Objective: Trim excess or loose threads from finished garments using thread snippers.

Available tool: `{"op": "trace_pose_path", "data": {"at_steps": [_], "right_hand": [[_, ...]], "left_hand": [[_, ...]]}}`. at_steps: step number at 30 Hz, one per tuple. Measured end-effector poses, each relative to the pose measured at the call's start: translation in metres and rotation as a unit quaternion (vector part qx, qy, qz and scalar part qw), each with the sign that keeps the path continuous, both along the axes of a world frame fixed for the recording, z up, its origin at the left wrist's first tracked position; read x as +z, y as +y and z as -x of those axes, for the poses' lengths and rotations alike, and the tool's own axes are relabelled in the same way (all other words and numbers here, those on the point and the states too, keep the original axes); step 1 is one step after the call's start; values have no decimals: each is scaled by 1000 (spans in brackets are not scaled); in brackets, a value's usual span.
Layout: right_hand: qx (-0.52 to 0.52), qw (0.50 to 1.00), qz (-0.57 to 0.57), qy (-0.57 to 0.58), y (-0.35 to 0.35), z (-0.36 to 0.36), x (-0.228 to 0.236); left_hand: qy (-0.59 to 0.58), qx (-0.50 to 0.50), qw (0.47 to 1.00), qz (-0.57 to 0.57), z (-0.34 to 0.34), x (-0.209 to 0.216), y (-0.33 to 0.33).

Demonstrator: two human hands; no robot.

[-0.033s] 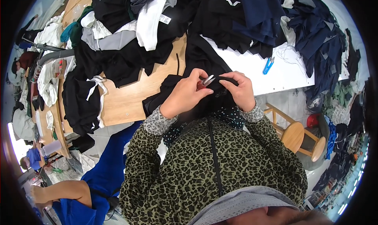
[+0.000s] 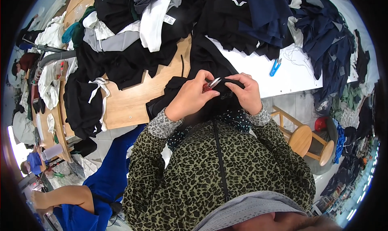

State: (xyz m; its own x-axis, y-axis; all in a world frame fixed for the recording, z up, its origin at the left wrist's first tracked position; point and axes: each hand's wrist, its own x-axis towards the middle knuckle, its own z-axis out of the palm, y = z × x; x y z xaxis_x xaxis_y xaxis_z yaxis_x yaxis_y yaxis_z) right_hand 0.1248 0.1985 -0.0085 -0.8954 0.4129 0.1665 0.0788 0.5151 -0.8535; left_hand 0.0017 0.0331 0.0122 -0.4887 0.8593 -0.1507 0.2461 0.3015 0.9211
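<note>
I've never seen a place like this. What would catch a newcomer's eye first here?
Probably the leopard-print top, which fills the lower middle of the picture. Just above it, the left hand holds red snips while the right hand pinches black cloth. To the right, bright blue snips stand out on a white table.

Left hand (image 2: 189, 96) holding red-handled snips (image 2: 213, 83), right hand (image 2: 248, 93) pinching black cloth (image 2: 208, 55), blue snips (image 2: 275, 68) back from the near edge of a white table (image 2: 297, 80)
</note>
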Motion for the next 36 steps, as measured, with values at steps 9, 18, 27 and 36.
{"op": "trace_pose_path", "data": {"at_steps": [9,18,27,36], "right_hand": [[-1,996,-82,31,-3,-2,5],[8,998,-50,24,0,-2,2],[25,932,359,-49,4,-1,-9],[22,902,423,-78,3,0,-8]], "left_hand": [[-37,-29,999,17,0,-3,8],[-129,-18,991,25,4,-4,7],[-164,-11,986,14,8,-6,4],[68,27,994,-82,-3,-8,27]]}}
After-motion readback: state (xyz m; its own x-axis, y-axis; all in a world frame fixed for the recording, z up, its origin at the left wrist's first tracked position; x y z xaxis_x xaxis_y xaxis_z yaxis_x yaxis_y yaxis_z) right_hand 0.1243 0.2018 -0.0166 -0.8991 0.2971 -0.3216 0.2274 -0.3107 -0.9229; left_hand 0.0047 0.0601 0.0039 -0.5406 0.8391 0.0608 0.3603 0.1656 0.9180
